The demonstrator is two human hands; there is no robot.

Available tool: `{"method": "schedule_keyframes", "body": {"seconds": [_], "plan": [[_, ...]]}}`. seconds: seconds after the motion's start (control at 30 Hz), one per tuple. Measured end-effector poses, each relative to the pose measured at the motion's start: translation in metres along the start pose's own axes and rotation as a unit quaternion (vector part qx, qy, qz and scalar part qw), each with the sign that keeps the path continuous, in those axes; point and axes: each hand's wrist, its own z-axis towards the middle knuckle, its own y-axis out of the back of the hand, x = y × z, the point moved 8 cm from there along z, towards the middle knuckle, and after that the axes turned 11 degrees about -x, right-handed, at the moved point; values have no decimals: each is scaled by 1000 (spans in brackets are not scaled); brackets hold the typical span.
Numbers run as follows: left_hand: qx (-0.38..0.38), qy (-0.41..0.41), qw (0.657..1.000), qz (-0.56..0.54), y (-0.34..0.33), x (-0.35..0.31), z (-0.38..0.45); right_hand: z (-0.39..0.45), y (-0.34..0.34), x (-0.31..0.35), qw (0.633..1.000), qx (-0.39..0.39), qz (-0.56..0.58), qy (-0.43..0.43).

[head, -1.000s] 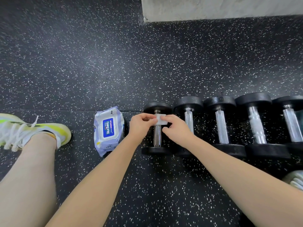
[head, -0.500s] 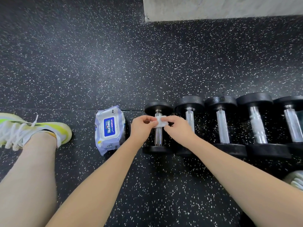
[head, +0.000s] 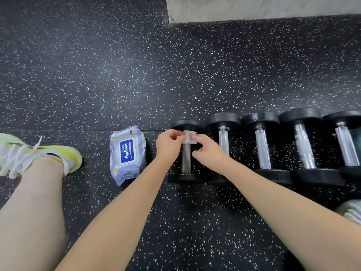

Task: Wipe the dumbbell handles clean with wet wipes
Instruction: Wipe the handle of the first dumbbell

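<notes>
Several black dumbbells with metal handles lie in a row on the floor. Over the far end of the leftmost dumbbell's handle a small folded white wet wipe is held. My left hand pinches its left edge between thumb and fingers. My right hand pinches its right edge with the fingertips. A wet wipe pack, lilac with a blue label and its lid down, lies just left of my left hand.
More dumbbells continue to the right edge. A white and yellow shoe and my leg fill the left; another shoe shows at the right edge. A grey concrete base stands at the back on speckled rubber floor.
Both hands with the wipe have shifted slightly toward the far end of the leftmost handle; the wipe looks a little more spread between the fingers.
</notes>
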Motion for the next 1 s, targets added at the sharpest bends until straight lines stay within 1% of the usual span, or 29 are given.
{"method": "schedule_keyframes", "body": {"seconds": [0.1,0.27,0.37,0.43,0.63,0.77,0.87,1.0], "plan": [[44,-1,999,5,1,5,0,0,8,-2,999,-31,-16,-7],[104,7,994,19,5,12,-3,-2,12,-5,998,-44,9,-45],[126,21,992,7,5,17,-6,-3,12,-4,998,-49,0,-44],[117,22,993,-3,5,19,-6,-3,13,-4,998,-50,-1,-43],[52,34,997,-37,4,15,-6,-7,11,3,999,-37,-3,-13],[26,22,999,-24,1,10,-2,-7,8,8,999,-22,-12,19],[35,3,999,3,0,7,1,-6,8,6,1000,-26,3,12],[76,5,997,19,3,9,3,-4,11,-1,999,-30,12,-14]]}}
